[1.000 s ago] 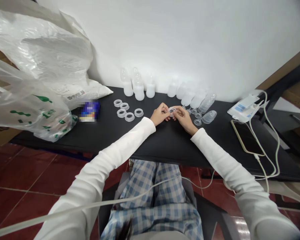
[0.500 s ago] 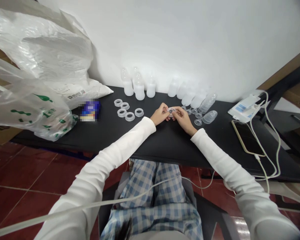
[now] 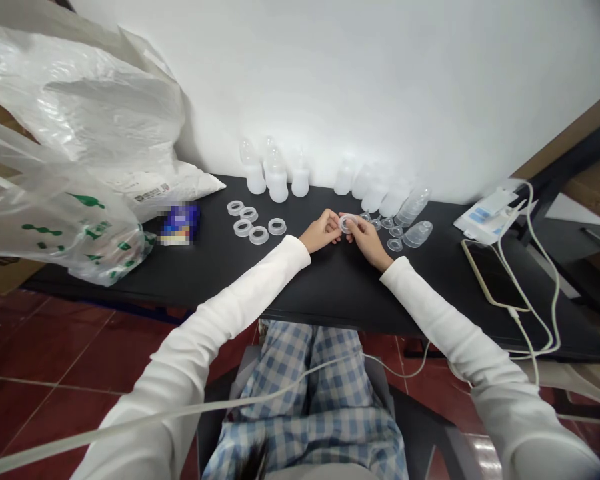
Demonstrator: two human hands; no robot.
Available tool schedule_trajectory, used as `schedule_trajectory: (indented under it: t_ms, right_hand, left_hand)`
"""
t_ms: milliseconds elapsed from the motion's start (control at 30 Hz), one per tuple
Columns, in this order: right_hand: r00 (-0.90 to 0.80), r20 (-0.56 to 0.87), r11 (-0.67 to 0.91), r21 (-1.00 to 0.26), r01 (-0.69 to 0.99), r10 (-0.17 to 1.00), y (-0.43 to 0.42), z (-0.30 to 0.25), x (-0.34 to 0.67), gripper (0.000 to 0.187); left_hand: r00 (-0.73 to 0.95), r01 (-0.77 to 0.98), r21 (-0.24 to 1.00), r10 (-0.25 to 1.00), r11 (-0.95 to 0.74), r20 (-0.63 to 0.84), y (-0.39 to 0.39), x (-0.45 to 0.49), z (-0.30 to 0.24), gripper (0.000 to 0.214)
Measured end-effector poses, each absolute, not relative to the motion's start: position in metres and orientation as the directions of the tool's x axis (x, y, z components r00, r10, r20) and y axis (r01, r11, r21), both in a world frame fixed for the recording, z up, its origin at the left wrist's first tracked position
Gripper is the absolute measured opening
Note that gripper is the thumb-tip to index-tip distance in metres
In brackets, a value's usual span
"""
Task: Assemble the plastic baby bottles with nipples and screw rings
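My right hand (image 3: 369,241) pinches a translucent bottle collar ring (image 3: 347,219) just above the table, its opening turned towards me. My left hand (image 3: 322,231) is closed at the ring's left edge; whatever its fingertips hold is hidden. Clear bottle nipples (image 3: 395,245) lie right beside my right hand, with clear dome caps (image 3: 418,234) behind them. More collar rings (image 3: 259,235) lie in a loose group left of my hands.
Capped baby bottles (image 3: 279,183) and uncapped bottles (image 3: 343,180) stand along the wall. On the left are plastic bags (image 3: 105,227) and a blue packet (image 3: 181,223). A phone (image 3: 495,273) with cables and a white device (image 3: 487,215) lie right. One cable crosses my lap.
The collar ring has shifted slightly right with my right hand and turned. My left fingers have drawn back from over it to its left edge.
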State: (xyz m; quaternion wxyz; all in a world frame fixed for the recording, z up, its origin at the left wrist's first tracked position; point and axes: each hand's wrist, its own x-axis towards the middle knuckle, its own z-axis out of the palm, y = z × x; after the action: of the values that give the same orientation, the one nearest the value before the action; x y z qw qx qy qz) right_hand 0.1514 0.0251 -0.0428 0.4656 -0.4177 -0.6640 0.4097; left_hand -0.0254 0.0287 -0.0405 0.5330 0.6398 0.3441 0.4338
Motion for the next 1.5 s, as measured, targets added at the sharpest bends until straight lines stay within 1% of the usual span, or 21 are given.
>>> schedule_trajectory:
  t_ms: [67, 133, 267, 367, 533, 667, 800, 900, 1000, 1167, 1267, 1500]
  right_hand:
    - [-0.224, 0.276, 0.32, -0.927, 0.194, 0.935, 0.024, -0.043, 0.151, 0.061]
    - [-0.223, 0.28, 0.328, -0.919, 0.219, 0.934, 0.023, -0.044, 0.15, 0.059]
    - [-0.273, 0.316, 0.379, -0.898, 0.222, 0.909, 0.022, -0.046, 0.15, 0.054]
    - [-0.278, 0.336, 0.403, -0.886, 0.231, 0.9, 0.023, -0.047, 0.151, 0.054]
    - [-0.25, 0.312, 0.367, -0.906, 0.213, 0.917, 0.021, -0.042, 0.148, 0.045]
    - [-0.244, 0.294, 0.338, -0.926, 0.165, 0.924, 0.016, -0.036, 0.143, 0.037]
    - [-0.181, 0.311, 0.338, -0.93, 0.144, 0.933, 0.016, -0.036, 0.141, 0.032]
    - [-0.162, 0.323, 0.346, -0.926, 0.149, 0.933, 0.018, -0.038, 0.142, 0.032]
    - [-0.196, 0.308, 0.34, -0.927, 0.158, 0.931, 0.019, -0.039, 0.143, 0.037]
    - [-0.192, 0.31, 0.337, -0.932, 0.132, 0.931, 0.017, -0.036, 0.143, 0.04]
    - [-0.19, 0.319, 0.345, -0.931, 0.121, 0.928, 0.017, -0.036, 0.142, 0.039]
    - [-0.165, 0.359, 0.382, -0.915, 0.133, 0.918, 0.018, -0.037, 0.142, 0.034]
  left_hand:
    - [0.392, -0.045, 0.985, 0.904, -0.164, 0.168, 0.028, -0.025, -0.04, 0.025]
    - [0.382, -0.044, 0.988, 0.911, -0.151, 0.156, 0.028, -0.025, -0.04, 0.026]
    - [0.332, -0.025, 0.986, 0.929, -0.167, 0.166, 0.029, -0.025, -0.04, 0.034]
    - [0.318, -0.018, 0.979, 0.927, -0.205, 0.2, 0.028, -0.026, -0.038, 0.032]
    - [0.248, 0.049, 0.965, 0.939, -0.257, 0.237, 0.022, -0.025, -0.032, 0.031]
    - [0.204, 0.057, 0.964, 0.949, -0.259, 0.242, 0.016, -0.02, -0.028, 0.028]
    - [0.183, 0.047, 0.965, 0.952, -0.259, 0.246, 0.013, -0.015, -0.027, 0.028]
    - [0.181, 0.03, 0.971, 0.957, -0.237, 0.228, 0.014, -0.014, -0.029, 0.029]
    - [0.186, -0.004, 0.982, 0.965, -0.189, 0.187, 0.018, -0.014, -0.032, 0.03]
    - [0.26, -0.094, 0.987, 0.954, -0.132, 0.152, 0.023, -0.015, -0.035, 0.032]
    - [0.286, -0.11, 0.985, 0.944, -0.135, 0.161, 0.024, -0.015, -0.036, 0.034]
    - [0.26, -0.07, 0.981, 0.946, -0.182, 0.195, 0.024, -0.017, -0.038, 0.032]
